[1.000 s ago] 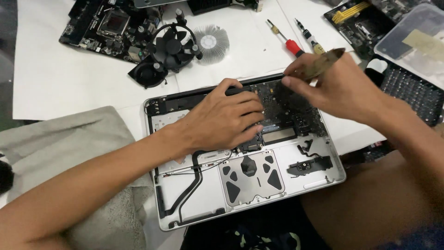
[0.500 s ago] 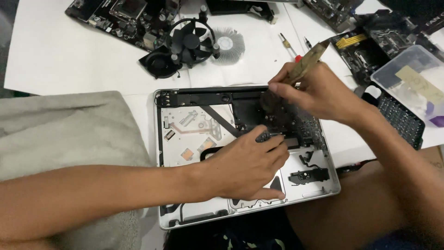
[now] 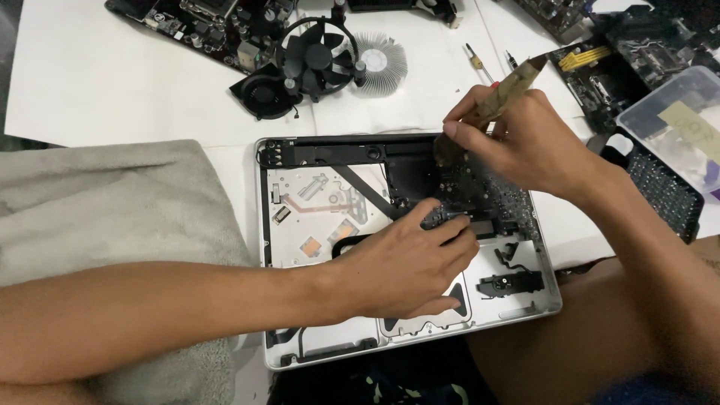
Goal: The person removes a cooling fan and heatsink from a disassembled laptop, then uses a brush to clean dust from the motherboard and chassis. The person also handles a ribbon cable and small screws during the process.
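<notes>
While the left hand lies flat on the opened laptop shell, its fingers are loosely curled and pressed down on a small black part near the middle of the case, steadying it rather than pinching it. The left forearm comes in from the left edge, crossing over a grey towel that lies just beside the shell.

The right hand hovers over the upper right part of the shell, fingers closed around the handle of a brush. The handle is tan and mottled and points up and to the right; the bristles touch the dark board inside the case. Whether the bristles are splayed I cannot tell, since they are blurred.

The shell sits on a white table, bottom cover off, with a bare silver bay at the left of its interior and a black bar running along its top edge. Beyond it on the table lie a black cooling fan, a round silver heat sink touching the fan, and a smaller flat black fan just beside them. A circuit board lies at the top edge. A screwdriver lies near the right hand. At the right stand a clear plastic box and a dark keyboard.
</notes>
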